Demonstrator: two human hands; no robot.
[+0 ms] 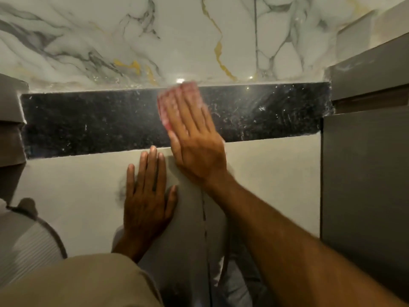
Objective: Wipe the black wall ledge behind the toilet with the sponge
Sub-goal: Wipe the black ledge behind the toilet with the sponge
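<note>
I see the right hand (pixel 194 138) spread flat on top of the pink sponge (pixel 177 96), pressing it onto the black ledge (pixel 88 122) about midway along, the sponge peeking out past the fingertips and blurred. The left hand (pixel 146 196) lies open and flat, holding nothing, on the pale wall face (pixel 265 173) just below the ledge. Marble wall (pixel 155 41) rises behind the ledge, a grey cabinet (pixel 365 173) closes its right end, and white specks lie on the ledge near that end
</note>
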